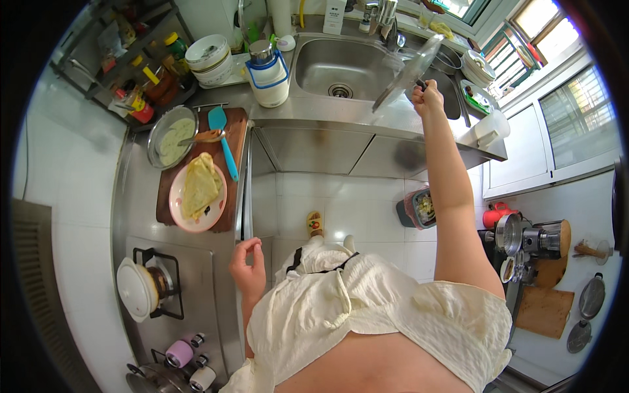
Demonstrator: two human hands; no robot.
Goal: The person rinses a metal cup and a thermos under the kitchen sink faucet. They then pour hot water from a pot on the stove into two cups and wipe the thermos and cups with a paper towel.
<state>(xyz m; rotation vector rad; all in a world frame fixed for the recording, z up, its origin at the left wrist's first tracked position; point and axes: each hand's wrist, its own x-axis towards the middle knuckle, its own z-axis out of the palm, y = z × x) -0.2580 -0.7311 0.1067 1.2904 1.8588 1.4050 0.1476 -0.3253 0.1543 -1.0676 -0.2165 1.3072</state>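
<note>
My right hand is closed on the black knob of a clear glass pan lid, tilted on edge over the counter by the steel sink. With its fingers loosely curled and nothing seen in them, my left hand is beside the left counter's edge. Ahead of it a pink-rimmed plate bears a folded pancake. The plate rests on a brown cutting board, along with a blue silicone spatula. A glass bowl of pale green batter overlaps the board, and a wooden-handled utensil leans into it.
A gas stove with a white lidded pot is at the lower left. Stacked bowls and a white container with a blue handle stand left of the sink. A waste bin stands on the floor.
</note>
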